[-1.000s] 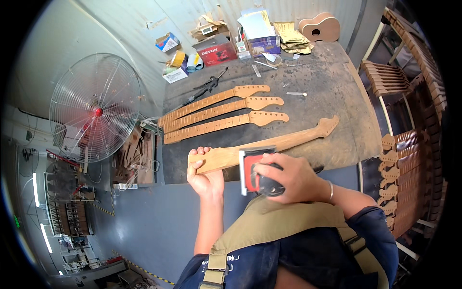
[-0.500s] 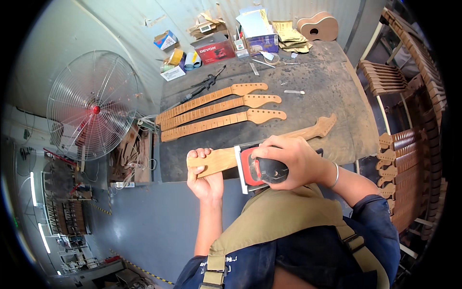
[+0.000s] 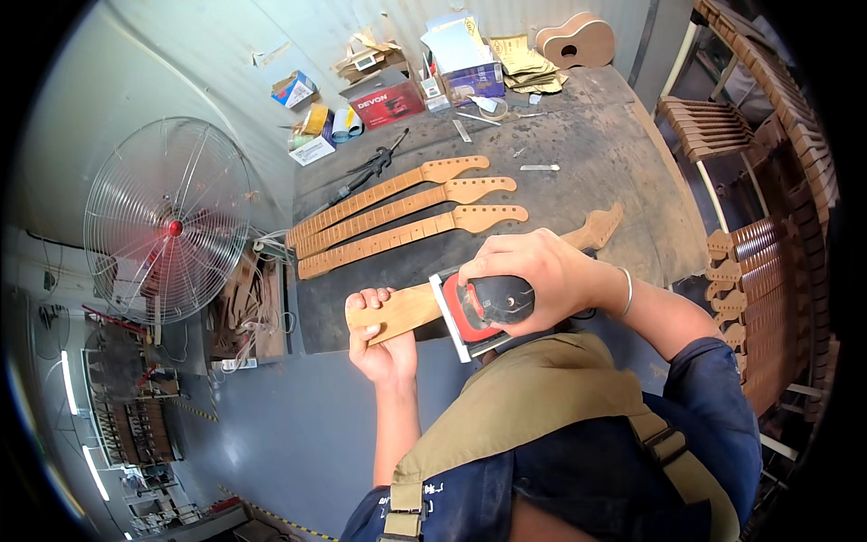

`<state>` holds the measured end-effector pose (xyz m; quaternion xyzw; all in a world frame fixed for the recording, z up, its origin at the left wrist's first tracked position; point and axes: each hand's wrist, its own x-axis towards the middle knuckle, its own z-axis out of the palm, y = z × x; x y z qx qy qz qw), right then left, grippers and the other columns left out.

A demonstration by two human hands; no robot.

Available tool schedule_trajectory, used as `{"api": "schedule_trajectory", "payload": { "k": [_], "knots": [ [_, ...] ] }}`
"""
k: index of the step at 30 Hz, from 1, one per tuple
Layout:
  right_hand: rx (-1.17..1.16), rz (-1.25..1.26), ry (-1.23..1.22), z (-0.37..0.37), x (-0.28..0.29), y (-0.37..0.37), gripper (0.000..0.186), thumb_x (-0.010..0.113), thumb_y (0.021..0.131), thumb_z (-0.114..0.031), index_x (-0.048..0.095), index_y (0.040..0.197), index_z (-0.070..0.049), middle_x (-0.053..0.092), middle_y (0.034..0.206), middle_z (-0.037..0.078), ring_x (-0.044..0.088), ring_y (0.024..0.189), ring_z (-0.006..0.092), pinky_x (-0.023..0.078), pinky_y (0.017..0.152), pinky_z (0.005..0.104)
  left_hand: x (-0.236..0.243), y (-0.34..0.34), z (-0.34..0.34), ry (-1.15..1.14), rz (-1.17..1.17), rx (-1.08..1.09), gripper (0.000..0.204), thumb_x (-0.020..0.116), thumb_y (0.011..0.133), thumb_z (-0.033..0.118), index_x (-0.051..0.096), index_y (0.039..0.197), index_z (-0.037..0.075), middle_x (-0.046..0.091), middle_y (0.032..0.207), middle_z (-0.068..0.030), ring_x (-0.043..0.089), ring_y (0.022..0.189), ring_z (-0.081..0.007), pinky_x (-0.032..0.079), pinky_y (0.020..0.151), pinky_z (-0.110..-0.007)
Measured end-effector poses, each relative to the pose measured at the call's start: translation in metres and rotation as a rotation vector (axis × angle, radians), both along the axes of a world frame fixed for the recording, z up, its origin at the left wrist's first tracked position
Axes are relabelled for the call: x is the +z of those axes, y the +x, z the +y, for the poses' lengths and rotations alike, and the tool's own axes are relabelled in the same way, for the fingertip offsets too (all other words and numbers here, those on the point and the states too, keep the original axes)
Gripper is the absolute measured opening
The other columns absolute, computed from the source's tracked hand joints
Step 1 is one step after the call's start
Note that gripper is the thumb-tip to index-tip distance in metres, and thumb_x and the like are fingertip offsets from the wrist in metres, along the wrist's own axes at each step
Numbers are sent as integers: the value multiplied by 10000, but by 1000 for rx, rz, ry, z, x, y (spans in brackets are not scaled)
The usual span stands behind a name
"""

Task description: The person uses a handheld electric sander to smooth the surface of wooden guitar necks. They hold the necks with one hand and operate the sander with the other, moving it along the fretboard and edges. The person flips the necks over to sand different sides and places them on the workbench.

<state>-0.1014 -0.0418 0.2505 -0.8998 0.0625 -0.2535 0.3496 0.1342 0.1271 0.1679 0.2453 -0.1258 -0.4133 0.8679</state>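
My left hand (image 3: 384, 339) grips the heel end of a pale wooden guitar neck (image 3: 408, 310), thumb on its upper face. The neck runs rightward, its headstock (image 3: 601, 226) over the bench. My right hand (image 3: 542, 271) is wrapped over the black top of a red and black electric sander (image 3: 471, 312), whose flat pad lies across the neck and hides its middle part. Three more guitar necks (image 3: 384, 242) rest side by side on the bench beyond my hands, fretboards up.
The dark workbench (image 3: 578, 126) holds boxes (image 3: 388, 101), sandpaper sheets (image 3: 524, 65), a small guitar body (image 3: 578, 41) and a black air gun (image 3: 375, 163) at the back. A large fan (image 3: 167, 221) stands left. Racks of necks (image 3: 759, 298) stand right.
My right hand and the sander have shifted slightly left along the neck. My left hand keeps its grip on the heel. The whole view has tilted a little.
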Motion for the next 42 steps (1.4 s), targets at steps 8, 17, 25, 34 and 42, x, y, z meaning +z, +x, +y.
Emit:
{"api": "schedule_trajectory", "payload": {
  "k": [8, 17, 25, 34, 42],
  "knots": [
    [58, -2, 54, -11, -2, 5, 554, 910, 723, -219, 736, 1239, -115, 740, 1015, 114, 742, 913, 342, 600, 803, 415, -3, 1, 2, -2, -9, -8, 404, 592, 697, 11, 525, 1088, 89, 538, 1048, -91, 530, 1114, -281, 417, 1196, -447],
    [142, -19, 91, -40, 1, 14, 570, 919, 707, -237, 729, 1222, -83, 772, 1098, 138, 749, 973, 362, 600, 864, 421, 3, -3, 2, -27, -85, -33, 410, 609, 683, 15, 509, 1071, 98, 520, 1012, -81, 524, 1072, -269, 398, 1187, -450],
    [236, -86, 219, -56, 6, 28, 588, 919, 702, -262, 722, 1215, -52, 778, 1116, 133, 757, 1019, 307, 583, 938, 391, 11, -9, 2, -79, -207, -90, 401, 601, 674, 24, 471, 1044, 108, 492, 991, -70, 505, 1053, -253, 379, 1207, -444],
    [270, -117, 175, -63, 6, 37, 591, 932, 698, -276, 727, 1203, -49, 785, 1106, 120, 764, 992, 293, 595, 912, 384, 13, -14, 1, -58, -196, -56, 434, 661, 650, 46, 486, 1041, 121, 511, 959, -69, 546, 1021, -263, 388, 1154, -449],
    [295, -69, 210, -70, 5, 40, 579, 937, 700, -262, 716, 1197, -63, 785, 1111, 77, 755, 996, 246, 588, 917, 364, 16, -16, 4, -36, -194, -43, 440, 660, 615, 53, 483, 1010, 127, 516, 939, -66, 548, 1005, -265, 386, 1139, -439]
  ]
}}
